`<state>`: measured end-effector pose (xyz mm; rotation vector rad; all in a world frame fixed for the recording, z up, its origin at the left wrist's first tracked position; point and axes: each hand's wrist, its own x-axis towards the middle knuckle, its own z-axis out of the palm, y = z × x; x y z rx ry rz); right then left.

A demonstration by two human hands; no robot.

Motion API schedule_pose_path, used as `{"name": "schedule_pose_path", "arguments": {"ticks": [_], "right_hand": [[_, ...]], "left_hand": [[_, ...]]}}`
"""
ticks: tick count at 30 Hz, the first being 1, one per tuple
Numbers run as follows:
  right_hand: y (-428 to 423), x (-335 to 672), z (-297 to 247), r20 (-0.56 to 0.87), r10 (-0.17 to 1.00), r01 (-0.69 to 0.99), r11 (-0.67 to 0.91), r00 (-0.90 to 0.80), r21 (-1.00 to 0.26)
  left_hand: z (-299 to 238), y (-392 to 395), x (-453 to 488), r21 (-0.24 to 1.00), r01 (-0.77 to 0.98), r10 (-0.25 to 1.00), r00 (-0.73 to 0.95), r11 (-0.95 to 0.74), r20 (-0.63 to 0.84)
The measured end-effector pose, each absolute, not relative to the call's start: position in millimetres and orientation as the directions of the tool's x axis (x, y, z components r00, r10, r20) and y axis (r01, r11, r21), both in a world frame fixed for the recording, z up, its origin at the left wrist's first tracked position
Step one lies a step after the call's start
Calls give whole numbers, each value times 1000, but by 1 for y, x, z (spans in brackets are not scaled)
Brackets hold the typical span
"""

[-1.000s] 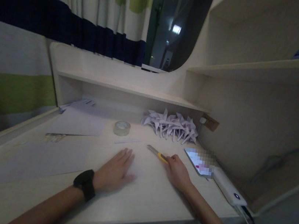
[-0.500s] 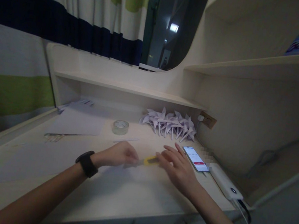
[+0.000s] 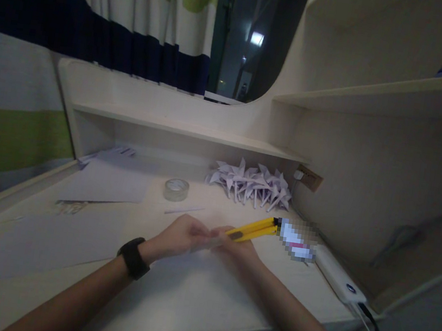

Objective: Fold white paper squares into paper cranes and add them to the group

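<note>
My right hand (image 3: 236, 247) is closed around a yellow utility knife (image 3: 255, 229), whose black-tipped end points up and to the right, towards the phone. Close beside it, my left hand (image 3: 182, 237), with a black watch (image 3: 134, 257) on the wrist, is pinched shut. Between the fingertips of both hands is a pale, blurred sliver (image 3: 204, 244) that I cannot make out. The two hands meet just above the desk, near its front middle. Behind them lie a thin white stick (image 3: 184, 210) and a roll of clear tape (image 3: 176, 190).
A pile of white paper pinwheels (image 3: 251, 183) lies at the back. Paper sheets (image 3: 108, 177) cover the left side, with several small sticks (image 3: 72, 207) by their edge. At right are a phone (image 3: 295, 240) and a white power bank (image 3: 339, 275) with cables. A shelf (image 3: 185, 130) overhangs the back.
My right hand has moved left to meet my left hand. The utility knife has swung round and now sticks out to the upper right of my right hand. My left hand stays nearly in place.
</note>
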<state>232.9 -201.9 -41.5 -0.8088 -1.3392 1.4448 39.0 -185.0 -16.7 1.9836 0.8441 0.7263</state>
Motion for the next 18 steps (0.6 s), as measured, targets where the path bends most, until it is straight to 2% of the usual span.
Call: {"name": "schedule_pose_path", "arguments": {"ticks": [2, 5, 8, 11, 14, 18], "right_hand": [[-195, 234, -42, 142, 956, -163, 103, -256, -981], [-191, 247, -41, 176, 975, -124, 159, -139, -980], [-194, 264, -41, 194, 979, -125, 184, -68, -975], [-200, 273, -48, 176, 984, -125, 171, -30, -977], [-206, 274, -57, 171, 984, -51, 173, 40, -984], [-210, 272, -67, 235, 966, 145, 218, 108, -965]], "left_hand": [[-22, -184, 37, 820, 331, 777, 596, -467, 202], [-31, -185, 29, 684, 425, 776, 528, -592, 344], [-42, -192, 22, 475, 491, 681, 575, -731, 454], [-52, -202, 22, 335, 444, 556, 695, -831, 457], [-58, -209, 26, 287, 432, 519, 719, -855, 462], [-60, -211, 27, 272, 449, 525, 726, -851, 444]]}}
